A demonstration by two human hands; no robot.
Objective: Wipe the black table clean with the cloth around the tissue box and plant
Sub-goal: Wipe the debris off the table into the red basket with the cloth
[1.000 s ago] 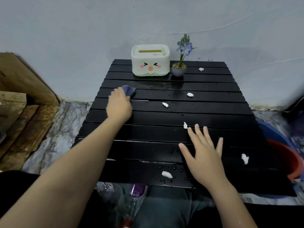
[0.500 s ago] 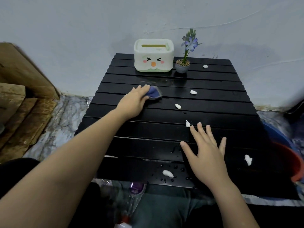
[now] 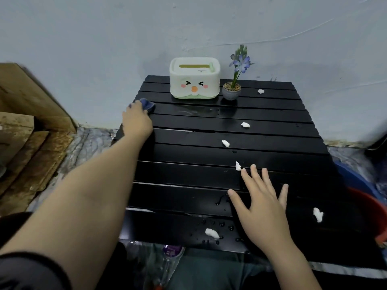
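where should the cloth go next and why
Probably sweep the cloth rightward along the slat in front of the tissue box and plant pot. The left hand presses it at the table's far left edge, a wet smear shines on that slat, and white scraps lie further right. The right hand rests flat near the front.

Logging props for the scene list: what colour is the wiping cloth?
Blue. The cloth shows bunched under the left hand in the head view.
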